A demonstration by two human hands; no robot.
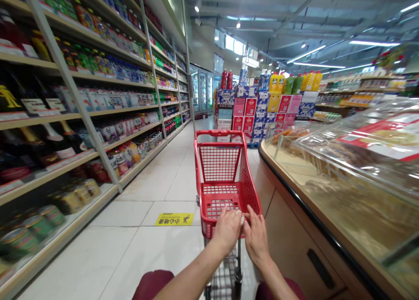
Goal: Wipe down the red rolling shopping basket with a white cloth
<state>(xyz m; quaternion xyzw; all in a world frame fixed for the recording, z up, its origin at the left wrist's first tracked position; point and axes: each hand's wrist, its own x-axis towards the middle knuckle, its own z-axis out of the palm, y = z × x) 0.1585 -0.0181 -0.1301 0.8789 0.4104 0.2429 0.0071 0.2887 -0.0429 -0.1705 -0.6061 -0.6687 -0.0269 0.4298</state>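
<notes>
A red shopping cart (222, 188) stands right in front of me, its upper basket holding nothing that I can see. My left hand (228, 228) is over the cart's near rim, fingers curled together. Beside it, almost touching, is my right hand (257, 234), with its thumb and fingers drawn in toward the left hand's fingertips. Between the two sets of fingertips shows a small whitish thing (241, 217), too small to name. Whether the hands rest on the rim or hover just above it cannot be told.
Shelves of bottles and cans (127, 97) line the left side. A display counter (294, 195) with packaged food (386, 136) runs close along the right. Stacked drink cartons (250, 110) stand ahead. A yellow floor sticker (174, 219) lies on the white tiles (137, 243).
</notes>
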